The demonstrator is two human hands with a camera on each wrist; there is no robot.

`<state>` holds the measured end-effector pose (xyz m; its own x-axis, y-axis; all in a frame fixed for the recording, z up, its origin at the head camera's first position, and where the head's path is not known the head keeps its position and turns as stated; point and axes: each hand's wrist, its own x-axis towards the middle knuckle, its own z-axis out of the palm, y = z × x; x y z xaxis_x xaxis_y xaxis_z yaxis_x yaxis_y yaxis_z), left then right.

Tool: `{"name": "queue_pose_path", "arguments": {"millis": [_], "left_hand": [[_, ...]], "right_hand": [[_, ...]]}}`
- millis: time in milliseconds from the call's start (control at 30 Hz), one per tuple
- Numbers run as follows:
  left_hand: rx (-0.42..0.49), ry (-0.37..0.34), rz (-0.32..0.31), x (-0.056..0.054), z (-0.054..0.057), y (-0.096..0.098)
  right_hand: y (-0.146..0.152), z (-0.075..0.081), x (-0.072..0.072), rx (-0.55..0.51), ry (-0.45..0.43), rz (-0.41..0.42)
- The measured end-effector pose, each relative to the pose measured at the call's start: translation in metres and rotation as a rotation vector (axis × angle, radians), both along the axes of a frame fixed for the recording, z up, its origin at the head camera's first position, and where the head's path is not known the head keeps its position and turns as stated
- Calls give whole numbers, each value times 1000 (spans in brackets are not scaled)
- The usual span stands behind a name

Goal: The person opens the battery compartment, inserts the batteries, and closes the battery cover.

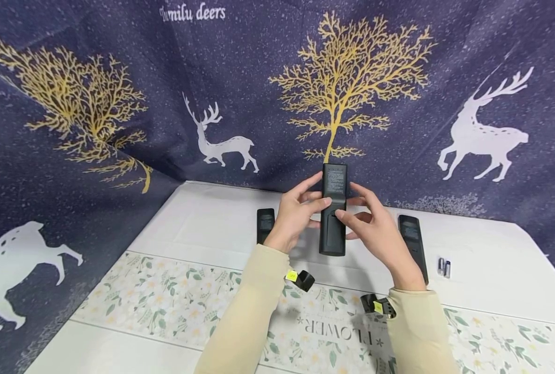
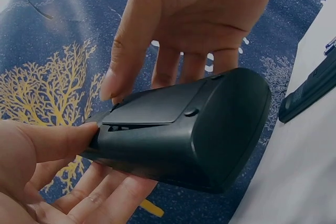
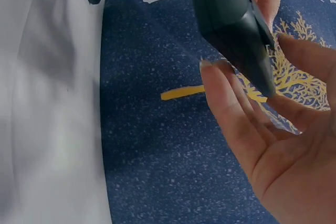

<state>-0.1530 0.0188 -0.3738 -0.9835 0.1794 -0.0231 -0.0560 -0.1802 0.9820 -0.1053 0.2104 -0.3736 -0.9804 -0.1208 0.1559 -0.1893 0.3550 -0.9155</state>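
A black remote control [image 1: 335, 182] is raised above the table, its labelled back toward me. My left hand [image 1: 292, 215] grips it from the left, thumb on the back and fingers underneath. My right hand [image 1: 377, 236] is at its other side, with the thumb at the top end of the battery cover [image 2: 157, 106] and the fingers around the side. In the left wrist view the cover sits slightly raised, a thin gap showing along one edge. The compartment's inside is hidden. In the right wrist view the right fingertips [image 3: 207, 69] are at the remote's side.
One more remote [image 1: 265, 221] lies on the white table [image 1: 188, 218] behind the left wrist. Another remote [image 1: 411, 236] lies to the right, with two small batteries [image 1: 447, 268] beside it. A dark cloth with deer and trees [image 1: 240, 62] hangs behind.
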Motion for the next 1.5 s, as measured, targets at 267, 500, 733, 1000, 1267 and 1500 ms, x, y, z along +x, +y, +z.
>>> {"name": "queue_pose_path", "arguments": {"millis": [267,500,733,1000,1267,1500], "left_hand": [[0,-2,-2,0,0,0],[-2,-4,-4,0,0,1],[-6,1,-6,0,0,2],[-8,3,-10,-1,-2,2],[-9,-2,-5,1,-2,2],[-10,2,-6,0,-2,3]], "right_hand": [[0,-3,-1,-41,-18,54],[0,-4,-2,-41,-3,64],[1,-5,-3,-49,0,66],[1,-6,-3,-42,6,69],[1,-7,-4,-26,13,70],[3,-8,-5,-26,18,71]]}}
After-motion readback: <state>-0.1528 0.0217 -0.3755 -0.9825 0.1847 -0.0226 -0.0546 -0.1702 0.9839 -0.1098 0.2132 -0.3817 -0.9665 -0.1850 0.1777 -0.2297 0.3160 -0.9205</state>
